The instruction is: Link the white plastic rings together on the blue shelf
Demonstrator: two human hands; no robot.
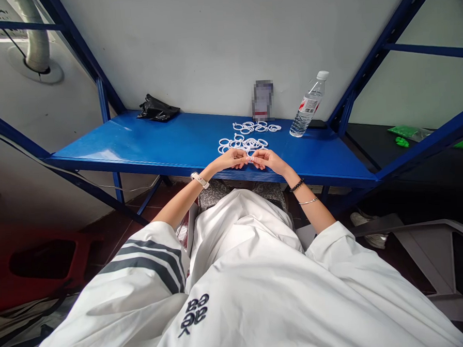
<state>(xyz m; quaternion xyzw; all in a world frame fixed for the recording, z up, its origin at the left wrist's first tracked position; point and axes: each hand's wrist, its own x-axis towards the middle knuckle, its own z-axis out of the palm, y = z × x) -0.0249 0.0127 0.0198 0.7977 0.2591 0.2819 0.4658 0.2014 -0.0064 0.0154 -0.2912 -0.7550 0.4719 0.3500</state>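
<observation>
My left hand [234, 158] and my right hand [267, 160] meet at the front edge of the blue table, fingertips nearly touching. Both are closed in a pinch on one small white ring [250, 153], whose lower part the fingers hide. Just beyond my hands lies a loose pile of white rings [237, 142], overlapping one another. Farther back, a second group of similar white rings [248, 127] is spread in a short row.
The blue table [136, 142] carries a crumpled black plastic bag [157, 109] at back left. A water bottle [307, 107] stands at right, and a blurred upright object [263, 99] behind the rings. Blue metal posts frame both sides; a red stool [84, 248] is at left.
</observation>
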